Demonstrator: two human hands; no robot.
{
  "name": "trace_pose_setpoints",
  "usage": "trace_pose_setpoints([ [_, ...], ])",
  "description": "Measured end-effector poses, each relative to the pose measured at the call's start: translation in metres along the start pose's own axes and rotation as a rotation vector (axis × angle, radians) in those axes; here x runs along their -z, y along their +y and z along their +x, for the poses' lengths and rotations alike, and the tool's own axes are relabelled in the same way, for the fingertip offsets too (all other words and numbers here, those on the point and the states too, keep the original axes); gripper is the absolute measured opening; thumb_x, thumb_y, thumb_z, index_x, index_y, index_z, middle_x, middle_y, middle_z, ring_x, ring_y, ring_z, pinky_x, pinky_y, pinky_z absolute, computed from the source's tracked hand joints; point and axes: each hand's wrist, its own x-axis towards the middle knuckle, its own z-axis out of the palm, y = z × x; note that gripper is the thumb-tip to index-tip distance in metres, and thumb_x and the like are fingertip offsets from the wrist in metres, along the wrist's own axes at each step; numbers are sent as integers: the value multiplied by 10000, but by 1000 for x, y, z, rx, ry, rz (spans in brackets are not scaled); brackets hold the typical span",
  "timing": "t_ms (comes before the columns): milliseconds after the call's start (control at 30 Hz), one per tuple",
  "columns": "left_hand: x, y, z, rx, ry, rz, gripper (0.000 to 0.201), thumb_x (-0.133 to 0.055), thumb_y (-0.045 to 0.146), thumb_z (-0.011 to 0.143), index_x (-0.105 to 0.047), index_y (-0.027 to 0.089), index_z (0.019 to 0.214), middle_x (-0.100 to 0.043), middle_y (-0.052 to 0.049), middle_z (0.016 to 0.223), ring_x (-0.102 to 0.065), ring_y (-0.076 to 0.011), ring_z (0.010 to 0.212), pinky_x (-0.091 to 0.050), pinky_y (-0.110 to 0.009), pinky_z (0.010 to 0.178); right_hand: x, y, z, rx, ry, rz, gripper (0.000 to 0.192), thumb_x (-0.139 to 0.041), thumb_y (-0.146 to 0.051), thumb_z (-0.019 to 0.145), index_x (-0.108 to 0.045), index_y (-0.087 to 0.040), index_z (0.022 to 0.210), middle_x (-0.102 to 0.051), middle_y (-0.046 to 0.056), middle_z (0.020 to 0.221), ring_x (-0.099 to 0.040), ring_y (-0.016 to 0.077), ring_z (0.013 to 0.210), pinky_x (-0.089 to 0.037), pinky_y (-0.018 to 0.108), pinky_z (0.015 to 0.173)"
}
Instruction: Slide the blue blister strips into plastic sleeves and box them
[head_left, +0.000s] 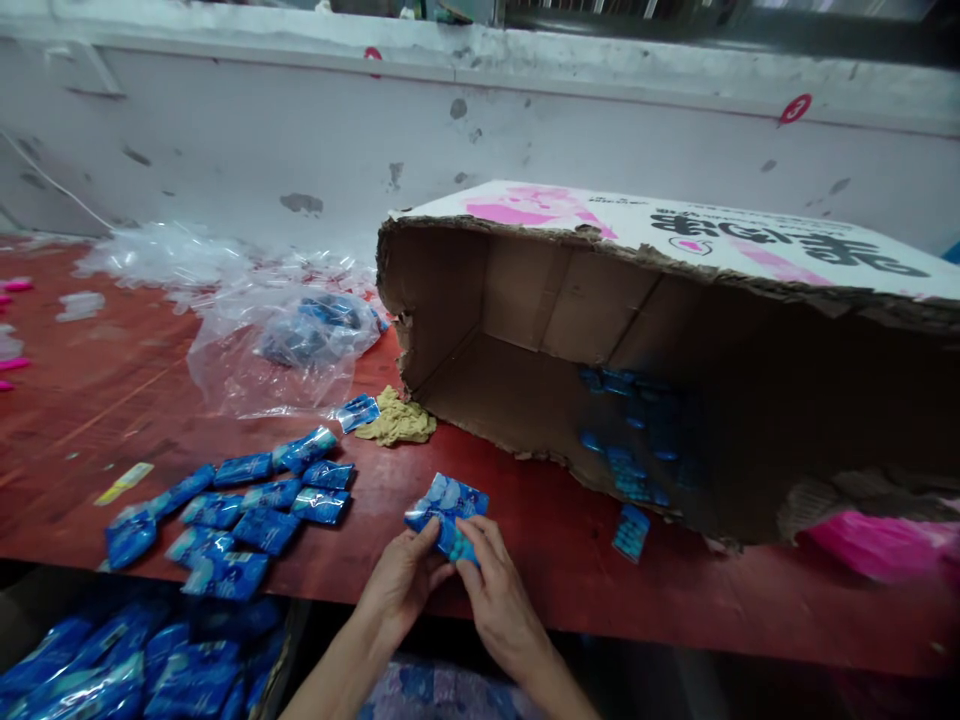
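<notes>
Blue packets (447,512), a small stack, sit pinched between both hands at the worktop's (90,400) near edge: the left hand (401,580) closes its grip on the stack's left side, the right hand (499,590) on its lower right. More loose packets (240,510) lie toward the left, near the same edge. A torn cardboard box (660,380) lies on its side behind, toward the right.

Left hand (401,580) and right hand (499,590) meet side by side, fingers apparently pinched in a grip.

Glossy blue plastic packets (447,512), torn rough cardboard box (525,330), crinkled clear plastic bags (270,340), worn red tabletop (90,400).
</notes>
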Motion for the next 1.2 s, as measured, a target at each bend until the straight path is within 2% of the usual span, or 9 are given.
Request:
trace_pose_setpoints([
  [133, -2, 3, -3, -9, -23, 20, 139, -649, 160, 706, -615, 119, 835, -698, -72, 790, -651, -175, 710, -512, -288, 661, 3, 6, 2, -181, 65, 349, 317, -496, -157, 804, -517, -216, 1115, -601, 31, 1003, -579, 159, 924, -489, 271, 815],
  [233, -7, 2, -4, -26, 8, 2, 113, -613, 128, 729, -598, 118, 841, -694, -69, 783, -651, -175, 694, -516, -297, 658, -5, 8, -1, -289, 171, 391, 228, -547, -207, 780, -553, -198, 1007, -618, 12, 847, -588, 159, 786, -503, 262, 701],
  [400, -15, 5, -5, -46, 42, -27, 31, -579, 155, 769, -582, 126, 778, -677, -46, 708, -629, -141, 608, -506, -251, 582, -13, -1, -5, -181, 250, 346, 199, -541, -146, 766, -569, -213, 952, -602, 35, 924, -573, 162, 855, -468, 265, 775],
  [500, -11, 8, -6, -10, -8, 5, 56, -575, 149, 772, -607, 107, 754, -672, -54, 686, -619, -130, 593, -491, -220, 548, -7, -4, -1, -158, 175, 445, 215, -558, -128, 754, -585, -219, 946, -606, 32, 960, -570, 167, 914, -454, 271, 827],
  [633, 0, 16, -4, 41, -198, 17, 87, -589, 136, 759, -644, 97, 814, -687, -80, 795, -638, -151, 727, -503, -245, 684, 5, 2, 4, -195, 4, 625, 235, -589, -171, 761, -612, -230, 988, -603, 24, 959, -575, 169, 917, -460, 287, 840],
  [800, 3, 22, -2, 116, -414, 46, 220, -595, 164, 756, -637, 82, 957, -676, -143, 929, -628, -240, 907, -455, -346, 859, 9, 15, 4, -206, 49, 631, 622, -725, -266, 655, -479, -308, 1225, -473, 34, 1220, -479, 211, 1117, -383, 355, 966],
  [867, 1, 21, -2, 134, -434, 60, 232, -595, 173, 756, -638, 81, 965, -679, -150, 908, -631, -260, 904, -451, -371, 863, 7, 20, 3, -202, -5, 741, 710, -742, -327, 638, -424, -314, 1272, -422, 45, 1298, -472, 226, 1136, -388, 372, 959],
  [1000, -3, 15, -4, 139, -439, 67, 229, -584, 166, 764, -644, 72, 965, -687, -145, 870, -634, -244, 899, -457, -324, 851, 2, 23, 4, -254, -123, 946, 682, -697, -410, 681, -403, -302, 1287, -547, 45, 1187, -580, 194, 968, -473, 350, 838],
  [1200, -3, 8, -8, 144, -463, 22, 230, -516, 179, 815, -644, 84, 982, -683, -125, 920, -621, -204, 921, -449, -311, 870, 4, 22, 5, -278, -95, 1007, 632, -687, -425, 690, -449, -278, 1257, -580, 50, 1147, -580, 187, 980, -466, 334, 845],
])
